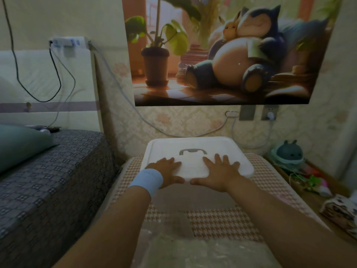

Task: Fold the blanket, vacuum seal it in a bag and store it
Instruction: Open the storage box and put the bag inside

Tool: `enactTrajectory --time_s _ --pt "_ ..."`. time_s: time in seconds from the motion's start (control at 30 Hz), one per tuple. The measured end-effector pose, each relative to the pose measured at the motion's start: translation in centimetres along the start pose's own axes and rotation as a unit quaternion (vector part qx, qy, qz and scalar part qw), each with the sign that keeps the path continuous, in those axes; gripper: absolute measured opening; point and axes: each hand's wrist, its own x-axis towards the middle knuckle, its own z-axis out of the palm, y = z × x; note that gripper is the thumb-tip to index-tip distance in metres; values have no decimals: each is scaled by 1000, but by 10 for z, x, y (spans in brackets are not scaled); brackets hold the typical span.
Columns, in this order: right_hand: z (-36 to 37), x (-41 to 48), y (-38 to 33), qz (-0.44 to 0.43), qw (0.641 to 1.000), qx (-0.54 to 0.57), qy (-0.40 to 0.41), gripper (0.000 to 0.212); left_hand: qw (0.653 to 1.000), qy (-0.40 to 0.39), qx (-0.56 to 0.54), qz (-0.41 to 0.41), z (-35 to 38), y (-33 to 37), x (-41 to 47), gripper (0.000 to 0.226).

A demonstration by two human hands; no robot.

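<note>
You've got the white rectangular lid [197,144] with rounded corners and a grey recessed handle [192,151] lying roughly flat at the far centre, on the far end of the brown-and-white houndstooth blanket [222,221]. Your left hand [168,171] and right hand [218,171] are spread flat on its near half, either side of the handle, thumbs at the near edge. The blanket runs near-to-far down the middle with rounded sides, and crinkled clear plastic bag [193,252] covers its near end; can't tell if the bag is sealed.
</note>
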Motion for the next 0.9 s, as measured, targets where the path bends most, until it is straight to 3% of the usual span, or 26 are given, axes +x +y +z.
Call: enactTrajectory --time_s 0.2,0.37,0.53,0.63,0.73,0.83,0.9 --pt "-2 6 -40 -121 992 -31 -3 94 995 -37 2 -88 -2 -58 -18 77" --pt "-11 9 -34 -151 988 11 7 82 996 5 17 -84 -4 -55 -26 92" --pt "-12 5 -24 -139 989 30 27 61 997 72 8 -13 -7 -32 -20 58" --pt "-17 6 -24 -133 982 105 81 53 986 154 61 -19 -14 -33 -24 50" --pt "-29 2 -32 -139 959 165 182 45 958 265 72 -80 -17 -29 -32 46" --pt "-41 -7 -40 -152 952 98 248 39 931 333 59 -134 -18 -16 -36 40" --pt "-46 -15 -40 -152 947 12 282 41 943 297 16 -146 -20 -9 -33 44"
